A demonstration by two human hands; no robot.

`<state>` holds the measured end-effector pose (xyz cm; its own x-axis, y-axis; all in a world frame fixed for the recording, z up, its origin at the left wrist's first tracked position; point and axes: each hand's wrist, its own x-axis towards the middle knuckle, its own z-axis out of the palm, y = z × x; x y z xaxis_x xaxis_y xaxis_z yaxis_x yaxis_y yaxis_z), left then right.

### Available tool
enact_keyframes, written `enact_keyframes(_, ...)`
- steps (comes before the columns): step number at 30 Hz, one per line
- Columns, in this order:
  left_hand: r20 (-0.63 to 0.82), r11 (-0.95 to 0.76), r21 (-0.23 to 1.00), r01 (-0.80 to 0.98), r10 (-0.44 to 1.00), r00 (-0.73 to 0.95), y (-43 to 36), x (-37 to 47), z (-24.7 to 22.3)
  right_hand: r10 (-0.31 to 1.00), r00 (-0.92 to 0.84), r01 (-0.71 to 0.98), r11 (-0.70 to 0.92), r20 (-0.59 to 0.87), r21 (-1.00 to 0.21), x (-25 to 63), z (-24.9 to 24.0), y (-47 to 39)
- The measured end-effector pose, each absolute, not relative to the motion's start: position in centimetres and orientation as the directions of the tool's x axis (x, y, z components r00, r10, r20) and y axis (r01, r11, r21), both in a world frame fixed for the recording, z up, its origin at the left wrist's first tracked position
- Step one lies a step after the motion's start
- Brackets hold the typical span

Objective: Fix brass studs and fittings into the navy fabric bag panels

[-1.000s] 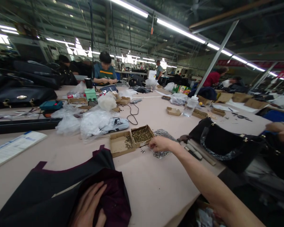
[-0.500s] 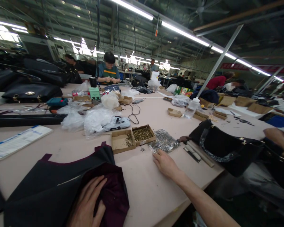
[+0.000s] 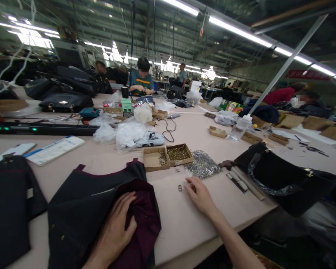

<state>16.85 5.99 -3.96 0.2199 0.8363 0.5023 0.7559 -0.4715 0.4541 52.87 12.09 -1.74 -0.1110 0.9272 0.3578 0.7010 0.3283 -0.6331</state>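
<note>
My left hand (image 3: 118,223) lies with fingers stretched out on the purple lining (image 3: 144,211) at the opening of a dark bag piece (image 3: 75,201). Part of that hand's edge is hidden by the dark panel. To its right, my right hand (image 3: 199,195) rests over the table, fingers loosely bent and apart, with nothing visible in them. Just left of its fingertips is a small metal piece with two slots, like a slider buckle (image 3: 180,188). Beyond the fingers sits a clear plastic bag of small silvery metal parts (image 3: 203,164). A few tiny metal bits (image 3: 177,170) lie beside it.
One cardboard box (image 3: 149,164) holds a few brass-coloured bits; its neighbour is full of rivet-like pieces (image 3: 179,153). Tools with wrapped handles (image 3: 240,179) and a black handbag (image 3: 280,177) are at the right edge. Another dark panel (image 3: 8,209) lies left. A co-worker (image 3: 141,80) sits opposite.
My right hand has drawn back from the plastic bag, and the small slotted metal piece now shows on the table beside it. The left hand stays on the lining. The view has swung left.
</note>
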Motion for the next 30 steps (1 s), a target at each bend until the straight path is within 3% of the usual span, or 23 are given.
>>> enact_keyframes(4, 0.446, -0.400, 0.634, 0.662, 0.888, 0.110, 5.2, 17.1, -3.0, 0.939, -0.212, 0.770, 0.331, 0.271, -0.545, 52.1, -1.8, 13.0)
enact_keyframes(8, 0.405, -0.378, 0.729, 0.571, 0.910, 0.085, 4.6, 17.3, -2.1, 0.943, -0.209, 0.720, 0.327, 0.259, -0.612, 50.6, -1.7, 12.8)
enact_keyframes(13, 0.362, -0.358, 0.784, 0.507, 0.927, 0.095, 4.2, 17.4, -1.5, 0.898, -0.323, 0.426, 0.420, 0.299, -0.801, 44.9, 1.4, 9.4)
enact_keyframes(18, 0.294, -0.315, 0.858, 0.407, 0.949, 0.114, 4.5, 16.7, -1.2, 0.807, -0.459, 0.149, 0.482, 0.371, -0.863, 37.6, 2.1, 6.7)
enact_keyframes(25, 0.143, -0.184, 0.939, 0.290, 0.977, 0.155, 4.6, 15.5, -0.3, 0.805, -0.391, 0.078, 0.513, 0.447, -0.855, 36.1, -1.8, 7.7)
enact_keyframes(30, 0.156, -0.197, 0.938, 0.285, 0.975, 0.161, 4.6, 16.0, -0.5, 0.814, -0.407, 0.061, 0.477, 0.414, -0.877, 36.7, -3.3, 7.7)
